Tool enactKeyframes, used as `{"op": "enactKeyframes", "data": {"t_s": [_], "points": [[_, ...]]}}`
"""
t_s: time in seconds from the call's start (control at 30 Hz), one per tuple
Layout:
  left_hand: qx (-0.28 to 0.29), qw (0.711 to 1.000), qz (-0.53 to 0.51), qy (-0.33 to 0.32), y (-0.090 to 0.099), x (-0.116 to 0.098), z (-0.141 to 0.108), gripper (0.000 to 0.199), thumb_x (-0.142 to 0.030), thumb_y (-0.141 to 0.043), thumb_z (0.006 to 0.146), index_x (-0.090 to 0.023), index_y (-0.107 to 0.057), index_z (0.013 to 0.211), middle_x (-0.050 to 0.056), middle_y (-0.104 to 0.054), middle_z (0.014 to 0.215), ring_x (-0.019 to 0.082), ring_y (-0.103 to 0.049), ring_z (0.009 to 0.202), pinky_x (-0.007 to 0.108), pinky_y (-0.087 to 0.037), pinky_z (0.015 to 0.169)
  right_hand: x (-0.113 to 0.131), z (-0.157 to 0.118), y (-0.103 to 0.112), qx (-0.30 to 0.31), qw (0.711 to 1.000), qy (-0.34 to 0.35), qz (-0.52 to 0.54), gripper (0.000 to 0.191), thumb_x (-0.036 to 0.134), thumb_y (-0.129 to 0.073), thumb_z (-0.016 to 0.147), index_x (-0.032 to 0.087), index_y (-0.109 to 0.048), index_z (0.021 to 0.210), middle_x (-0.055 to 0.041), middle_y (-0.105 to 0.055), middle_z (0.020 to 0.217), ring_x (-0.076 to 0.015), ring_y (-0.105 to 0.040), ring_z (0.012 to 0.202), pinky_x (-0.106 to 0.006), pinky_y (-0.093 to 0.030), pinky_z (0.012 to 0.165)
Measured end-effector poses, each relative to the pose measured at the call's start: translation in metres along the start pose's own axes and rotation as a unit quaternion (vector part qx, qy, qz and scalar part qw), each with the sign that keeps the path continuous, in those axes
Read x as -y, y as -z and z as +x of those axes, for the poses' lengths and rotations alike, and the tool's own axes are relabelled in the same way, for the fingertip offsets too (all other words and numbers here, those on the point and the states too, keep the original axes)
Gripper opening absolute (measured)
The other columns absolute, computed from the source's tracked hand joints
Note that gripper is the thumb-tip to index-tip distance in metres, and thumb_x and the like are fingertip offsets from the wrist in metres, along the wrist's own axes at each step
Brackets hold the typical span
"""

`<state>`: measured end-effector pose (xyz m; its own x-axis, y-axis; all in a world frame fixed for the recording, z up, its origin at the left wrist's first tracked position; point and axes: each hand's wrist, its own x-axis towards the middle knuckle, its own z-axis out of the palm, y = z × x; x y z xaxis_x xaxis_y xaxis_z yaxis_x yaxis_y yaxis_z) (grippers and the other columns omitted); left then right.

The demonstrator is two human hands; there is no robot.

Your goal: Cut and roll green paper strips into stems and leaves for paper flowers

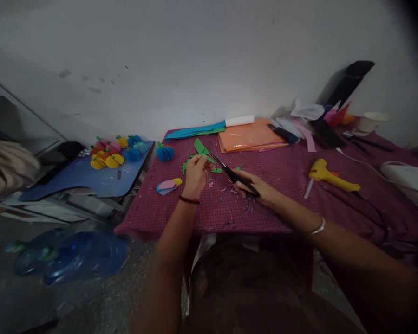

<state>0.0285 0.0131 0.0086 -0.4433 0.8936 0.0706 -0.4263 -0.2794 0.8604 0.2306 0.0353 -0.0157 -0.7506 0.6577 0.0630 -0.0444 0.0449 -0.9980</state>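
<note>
My left hand (197,174) is closed, pinching a piece of green paper (201,147) that sticks up beyond the fingers. A pair of black-handled scissors (237,177) is gripped in my right hand (254,188), its blades pointing up and left close by the green paper. Whether the blades touch the paper, I cannot tell. Small green scraps (217,170) lie around my left hand. Tiny pink and blue snippets are scattered on the cloth below the scissors. Left of my left hand lies a small stack of pink, blue and yellow paper cut-outs (169,186).
On the maroon checked tablecloth (142,211) are a blue paper fruit (165,152), blue strips (195,131), orange sheets (245,137) and a yellow glue gun (332,176) with a cord. Several paper fruits (114,161) sit on a blue side table (90,182). Large bottles (87,253) lie on the floor.
</note>
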Motion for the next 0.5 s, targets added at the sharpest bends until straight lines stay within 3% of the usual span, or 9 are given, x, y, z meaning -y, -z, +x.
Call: {"op": "enactKeyframes", "data": {"t_s": [0.5], "points": [[0.014, 0.999, 0.040, 0.000, -0.0043, 0.0072, -0.0029, 0.024, -0.026, -0.070, 0.075, -0.016, -0.050, 0.065, -0.004, -0.054, 0.054, 0.008, -0.053, 0.049, 0.020, -0.043, 0.049, -0.0020, 0.0000, -0.0012, -0.007, 1.000, -0.019, 0.005, 0.066, 0.045, -0.069, 0.077, 0.016, -0.049, 0.133, 0.0044, -0.048, 0.067, -0.0058, -0.039, 0.050, -0.020, -0.031, 0.044]]}}
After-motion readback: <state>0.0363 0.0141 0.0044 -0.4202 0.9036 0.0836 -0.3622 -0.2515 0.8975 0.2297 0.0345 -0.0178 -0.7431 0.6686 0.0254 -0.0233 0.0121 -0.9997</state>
